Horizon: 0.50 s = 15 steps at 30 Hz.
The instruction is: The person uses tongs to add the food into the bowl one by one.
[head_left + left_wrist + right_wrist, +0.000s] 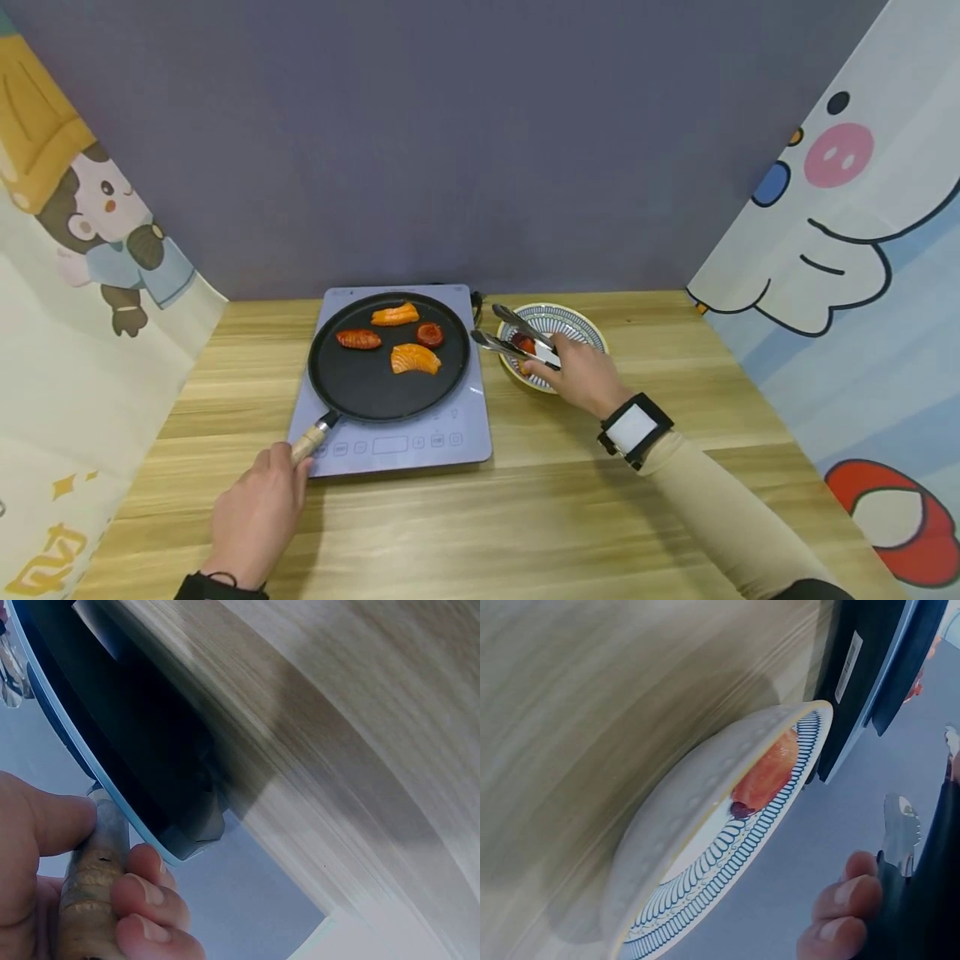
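My left hand (258, 510) grips the wooden handle (308, 443) of a round black frying pan (360, 385), thumb along it in the left wrist view. Spread over the pan are two orange salmon pieces (415, 359), a scored reddish sausage (358, 339) and a small round red piece (430, 335). With my right hand (588, 377) I hold metal tongs (498, 342), their tips apart and pointing toward the pan. They hang above a patterned bowl (592, 330). Inside it lies an orange-red food piece (769, 776) with a dark bit beside it, partly covered by the tongs in the head view.
Beneath the pan is a flat induction cooker (474, 433) with touch buttons along its front; a black cord (476, 304) leaves its back right. Everything stands on a wooden table (525, 517), with a grey panel (465, 150) behind and cartoon-printed walls on both sides.
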Motion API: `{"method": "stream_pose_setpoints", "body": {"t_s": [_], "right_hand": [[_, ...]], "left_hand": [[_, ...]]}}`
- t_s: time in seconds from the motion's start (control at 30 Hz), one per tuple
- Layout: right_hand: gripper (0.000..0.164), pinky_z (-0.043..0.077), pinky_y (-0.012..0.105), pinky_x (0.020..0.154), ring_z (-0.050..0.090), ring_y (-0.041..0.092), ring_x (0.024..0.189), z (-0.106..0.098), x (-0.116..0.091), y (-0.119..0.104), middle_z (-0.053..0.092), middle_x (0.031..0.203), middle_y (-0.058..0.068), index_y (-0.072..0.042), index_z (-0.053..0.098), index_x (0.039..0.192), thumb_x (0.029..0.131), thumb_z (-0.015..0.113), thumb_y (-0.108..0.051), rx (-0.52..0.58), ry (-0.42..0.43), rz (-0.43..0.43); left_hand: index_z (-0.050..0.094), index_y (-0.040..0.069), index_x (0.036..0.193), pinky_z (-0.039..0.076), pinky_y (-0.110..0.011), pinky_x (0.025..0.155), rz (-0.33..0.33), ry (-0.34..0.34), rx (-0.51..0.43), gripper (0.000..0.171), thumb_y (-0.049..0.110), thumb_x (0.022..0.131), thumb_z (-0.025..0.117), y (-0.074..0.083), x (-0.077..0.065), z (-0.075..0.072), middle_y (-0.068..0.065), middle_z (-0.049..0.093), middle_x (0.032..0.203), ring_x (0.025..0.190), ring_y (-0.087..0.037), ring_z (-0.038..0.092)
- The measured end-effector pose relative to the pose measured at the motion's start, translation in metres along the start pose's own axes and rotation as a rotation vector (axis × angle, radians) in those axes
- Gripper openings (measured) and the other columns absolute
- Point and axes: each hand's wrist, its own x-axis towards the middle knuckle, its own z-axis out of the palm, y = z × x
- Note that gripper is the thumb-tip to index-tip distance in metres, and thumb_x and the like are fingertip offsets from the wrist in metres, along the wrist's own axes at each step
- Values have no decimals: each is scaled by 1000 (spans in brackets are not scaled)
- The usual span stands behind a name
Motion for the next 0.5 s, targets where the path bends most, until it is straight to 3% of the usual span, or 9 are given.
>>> {"method": "stream_pose_setpoints", "body": {"t_s": [0.2, 0.5], "right_hand": [[78, 42, 35, 45, 53, 17, 53, 2, -7, 4, 58, 71, 5, -4, 57, 108, 81, 45, -77, 0, -35, 46], [69, 39, 35, 44, 50, 17, 50, 2, -15, 14, 53, 66, 3, -4, 57, 105, 85, 51, -69, 9, -37, 66]], "left_hand": [[48, -2, 85, 23, -32, 36, 10, 18, 8, 28, 21, 91, 64, -2, 0, 1, -6, 39, 62, 42, -17, 34], [47, 0, 81, 22, -31, 36, 7, 24, 18, 29, 22, 91, 63, 0, 1, 2, -5, 37, 61, 42, -17, 33]]}}
